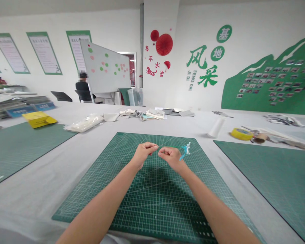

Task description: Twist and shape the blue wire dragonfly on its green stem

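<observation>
Above the green cutting mat (132, 200), my left hand (144, 152) pinches the end of a thin, greenish stem between thumb and forefinger. That stem runs right, just above my other hand, to a small light-blue and whitish flower-like ornament (185, 150). Close to the left fingertips, my right hand (171, 156) is closed with its thumb against the forefinger; what lies in it is too small to make out. The ornament sits beside the back of my right hand, its blue part hanging downward.
Cutting mats (30, 145) flank mine on both sides. Across the table lie a yellow card box (39, 119), a clear plastic packet (85, 123), fabric scraps (154, 114), a white roll (217, 128) and yellow tape (242, 134). A person (82, 81) sits by the whiteboard (106, 67).
</observation>
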A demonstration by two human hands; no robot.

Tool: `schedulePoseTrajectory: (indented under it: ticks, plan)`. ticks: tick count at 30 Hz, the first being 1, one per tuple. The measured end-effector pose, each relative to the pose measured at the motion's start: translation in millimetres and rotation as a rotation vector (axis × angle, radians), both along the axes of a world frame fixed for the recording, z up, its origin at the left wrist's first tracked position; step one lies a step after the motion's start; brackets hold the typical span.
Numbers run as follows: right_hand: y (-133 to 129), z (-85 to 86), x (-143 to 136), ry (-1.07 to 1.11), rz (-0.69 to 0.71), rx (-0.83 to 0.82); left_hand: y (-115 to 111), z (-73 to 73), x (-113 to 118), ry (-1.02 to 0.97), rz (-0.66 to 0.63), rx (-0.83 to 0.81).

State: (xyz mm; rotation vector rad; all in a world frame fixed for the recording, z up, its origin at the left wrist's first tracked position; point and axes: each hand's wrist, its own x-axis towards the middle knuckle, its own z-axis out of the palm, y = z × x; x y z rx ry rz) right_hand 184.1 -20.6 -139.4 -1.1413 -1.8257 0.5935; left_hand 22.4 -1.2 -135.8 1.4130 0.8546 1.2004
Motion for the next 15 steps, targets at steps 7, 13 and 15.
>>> schedulePoseTrajectory:
  ticks: [7,13,15]
  plan:
    - [-8,1.1,-7,-0.004,-0.032,0.015,-1,-2.3,4,0.024,0.088,0.019]
    - [-13,4.5,-9,-0.111,-0.040,0.093,-1,-5.5,4,0.367,0.202,0.281]
    - [-14,5.2,-9,-0.166,-0.061,0.116,-2,-5.1,4,0.478,0.233,0.376]
